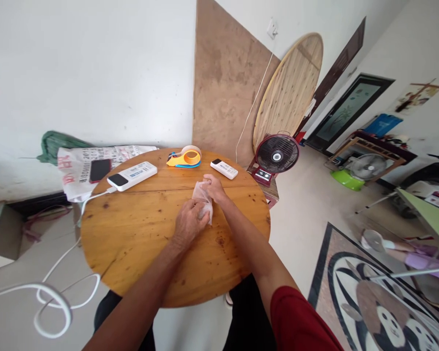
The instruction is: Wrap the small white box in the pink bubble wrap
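Note:
A crumpled, translucent whitish plastic bag (pixel 200 191) lies over the middle of the round wooden table (pixel 139 234). Its near end is gripped by my left hand (pixel 190 222), with the fingers curled into the plastic. My right hand (pixel 214 188) pinches the far end. Whether anything is inside the plastic, I cannot make out. Just beyond my right hand rests a small white device with a dark end (pixel 224 168). An orange and blue tape dispenser (pixel 185 158) with a roll of tape stands farther back.
A white power strip-like block (pixel 132 176) with a cable (pixel 95 196) sits at the table's left. A dark phone (pixel 100 170) lies on a printed sack (pixel 71 170). Right of the table, a dark red fan (pixel 277 156) stands on a stool. Another person's legs (pixel 417 256) show at far right.

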A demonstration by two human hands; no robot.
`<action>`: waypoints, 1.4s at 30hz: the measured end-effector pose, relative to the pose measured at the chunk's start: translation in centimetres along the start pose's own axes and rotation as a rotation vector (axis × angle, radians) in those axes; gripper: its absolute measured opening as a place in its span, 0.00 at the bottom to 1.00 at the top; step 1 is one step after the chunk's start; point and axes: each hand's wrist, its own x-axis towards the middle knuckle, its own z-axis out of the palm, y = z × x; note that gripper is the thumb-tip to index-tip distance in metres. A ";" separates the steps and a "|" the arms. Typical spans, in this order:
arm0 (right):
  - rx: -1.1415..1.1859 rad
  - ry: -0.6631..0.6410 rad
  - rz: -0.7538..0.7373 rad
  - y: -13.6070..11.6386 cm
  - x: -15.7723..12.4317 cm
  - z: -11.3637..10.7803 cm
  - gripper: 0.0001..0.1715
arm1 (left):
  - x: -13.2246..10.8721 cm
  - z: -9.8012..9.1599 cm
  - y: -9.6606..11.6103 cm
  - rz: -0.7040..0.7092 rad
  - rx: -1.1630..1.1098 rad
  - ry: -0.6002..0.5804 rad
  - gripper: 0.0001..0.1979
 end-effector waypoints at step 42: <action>-0.361 -0.426 -0.298 -3.3 -10.3 -5.0 0.08 | 0.4 0.0 0.1 -0.215 -0.233 -0.093 0.28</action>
